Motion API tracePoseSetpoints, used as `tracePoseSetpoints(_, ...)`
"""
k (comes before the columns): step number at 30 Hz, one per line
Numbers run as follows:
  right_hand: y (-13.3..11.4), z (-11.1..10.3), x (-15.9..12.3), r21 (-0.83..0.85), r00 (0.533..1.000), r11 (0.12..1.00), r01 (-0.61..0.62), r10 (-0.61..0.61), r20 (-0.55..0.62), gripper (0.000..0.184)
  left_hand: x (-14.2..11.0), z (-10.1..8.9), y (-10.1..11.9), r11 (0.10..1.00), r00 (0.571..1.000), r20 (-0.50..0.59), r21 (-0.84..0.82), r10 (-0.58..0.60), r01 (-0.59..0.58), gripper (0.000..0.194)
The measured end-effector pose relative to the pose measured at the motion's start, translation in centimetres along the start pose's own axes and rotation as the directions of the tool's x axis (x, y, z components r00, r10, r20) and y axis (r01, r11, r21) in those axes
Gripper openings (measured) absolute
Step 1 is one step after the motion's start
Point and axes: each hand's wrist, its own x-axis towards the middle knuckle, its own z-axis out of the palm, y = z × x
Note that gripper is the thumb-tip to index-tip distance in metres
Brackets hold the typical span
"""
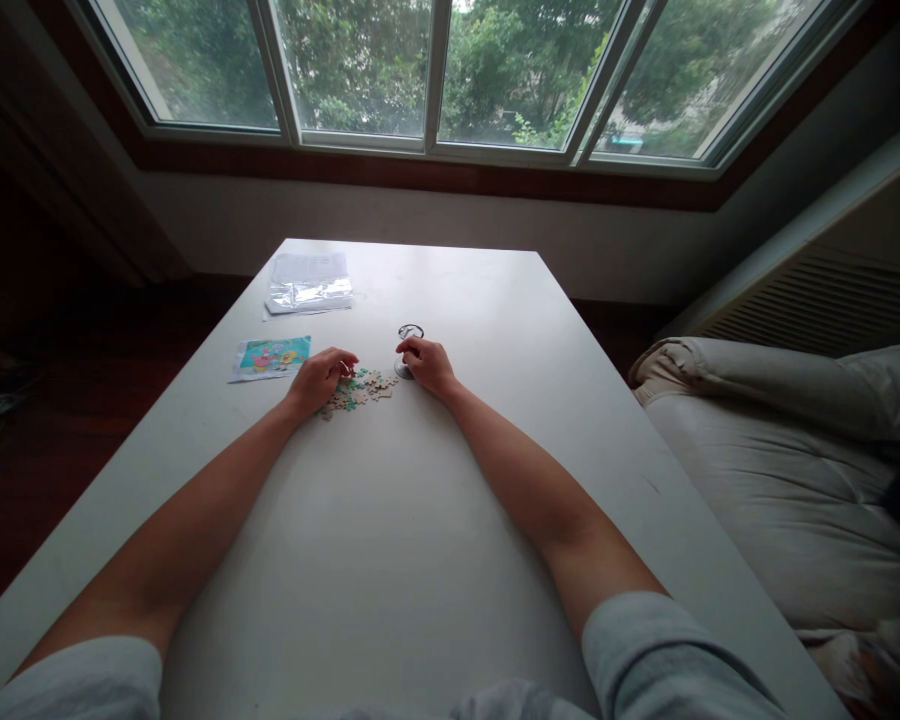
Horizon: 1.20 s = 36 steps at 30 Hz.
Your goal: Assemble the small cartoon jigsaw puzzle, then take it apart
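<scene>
A loose heap of small jigsaw puzzle pieces (361,390), beige and teal, lies on the white table (390,560). My left hand (324,380) rests at the heap's left side with its fingers curled over the pieces; whatever is between the fingertips is too small to make out. To the right of the heap, my right hand (430,366) is closed, thumb and fingers bent together above a small round metallic dish (403,370). Just behind that hand stands a dark-rimmed ring-shaped item (411,331), partly covered by the fingers. What the right fingers pinch, if anything, is hidden.
Left of my left hand lies a colourful cartoon picture sheet (274,356). Beyond it is a shiny clear plastic packet (310,284) with papers. A pale padded seat (750,480) adjoins the table's right side. Windows (360,70) stand behind the far edge.
</scene>
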Motion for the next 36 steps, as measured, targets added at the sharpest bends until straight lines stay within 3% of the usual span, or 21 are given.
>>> tracePoseSetpoints(6, -0.3, 0.0, -0.1, -0.075, 1.000, 0.997, 0.001, 0.000, 0.009, 0.028, 0.0, 0.2, 0.8, 0.996, 1.000, 0.001, 0.091, 0.013, -0.013, 0.025)
tracePoseSetpoints(12, -2.6, 0.4, -1.0, -0.194, 0.988, 0.977, 0.086, -0.059, 0.139, 0.024, 0.9, 0.8, 1.4, 0.999, 0.994, -0.103, 0.031, -0.040, 0.044, 0.026)
tracePoseSetpoints(14, -3.5, 0.7, -1.3, -0.141, 0.982, 0.985, 0.095, -0.070, 0.175, 0.024, 1.0, 0.5, 1.0, 0.996, 0.988, -0.137, 0.042, -0.070, 0.076, 0.026)
tracePoseSetpoints(17, -4.1, 1.4, -1.6, 0.115, 0.963, 0.993, 0.026, -0.056, 0.262, 0.027, 0.6, -0.2, 0.1, 0.982, 0.984, -0.133, 0.135, -0.117, 0.135, 0.024)
tracePoseSetpoints(19, -4.1, 1.7, -1.7, 0.295, 0.956, 0.955, -0.045, -0.045, 0.291, 0.028, 0.3, -0.6, -0.3, 0.974, 0.988, -0.091, 0.183, -0.122, 0.137, 0.023)
tracePoseSetpoints(22, -3.5, 1.8, -1.6, 0.407, 0.975, 0.911, -0.072, -0.021, 0.219, 0.025, -0.2, -1.0, -0.3, 0.982, 0.997, 0.034, 0.178, -0.072, 0.065, 0.029)
tracePoseSetpoints(26, -2.5, 1.3, -1.1, 0.352, 0.998, 0.935, -0.045, 0.023, 0.066, 0.024, -0.7, -1.0, 0.7, 0.978, 0.967, 0.242, 0.172, 0.078, -0.121, 0.050)
tracePoseSetpoints(30, -1.9, 1.0, -0.7, 0.316, 0.996, 0.945, -0.083, 0.091, -0.010, 0.024, -1.1, -0.1, 1.7, 0.934, 0.926, 0.347, 0.260, 0.147, -0.246, 0.076)
tracePoseSetpoints(36, -1.9, 1.3, -0.6, 0.300, 0.994, 0.949, -0.093, 0.104, -0.021, 0.025, -0.8, 2.0, 2.3, 0.896, 0.925, 0.360, 0.359, 0.125, -0.261, 0.060)
